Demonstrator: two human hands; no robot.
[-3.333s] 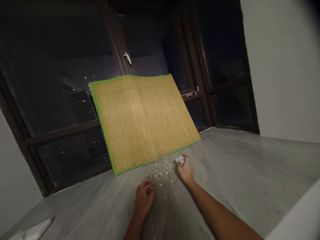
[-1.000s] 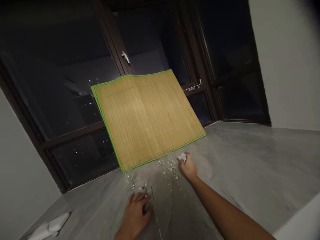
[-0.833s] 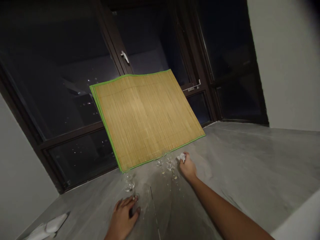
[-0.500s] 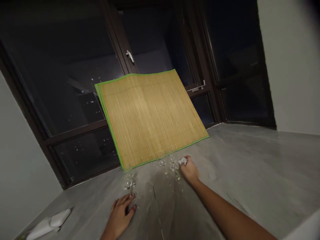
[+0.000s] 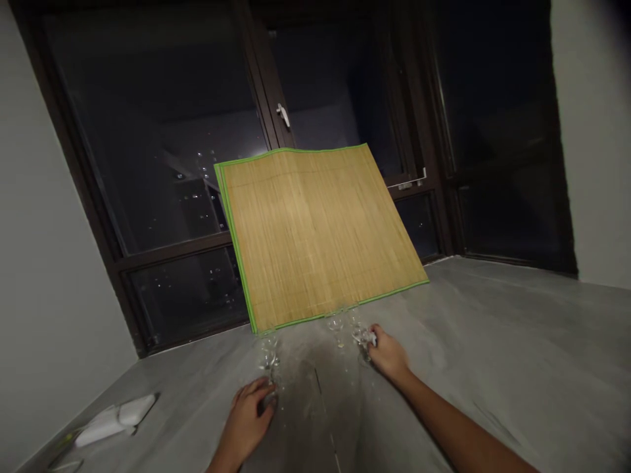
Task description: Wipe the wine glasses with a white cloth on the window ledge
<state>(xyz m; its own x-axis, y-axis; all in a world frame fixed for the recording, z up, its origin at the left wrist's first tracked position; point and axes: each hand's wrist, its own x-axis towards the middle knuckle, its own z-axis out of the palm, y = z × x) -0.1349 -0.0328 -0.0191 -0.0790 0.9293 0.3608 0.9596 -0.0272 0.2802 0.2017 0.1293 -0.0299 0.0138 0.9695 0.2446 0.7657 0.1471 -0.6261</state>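
One clear glass cluster [image 5: 269, 356] just ahead of the left hand [image 5: 249, 415], grip unclear, a second cluster [image 5: 336, 324] beside the right hand [image 5: 389, 355], clamped on one white wad [image 5: 373, 338], glass count too blurred to tell

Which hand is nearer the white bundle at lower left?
Left. The left hand is to the right of the white bundle, apart from it, by the left group of glasses; the right hand is farther right, by the other glasses.
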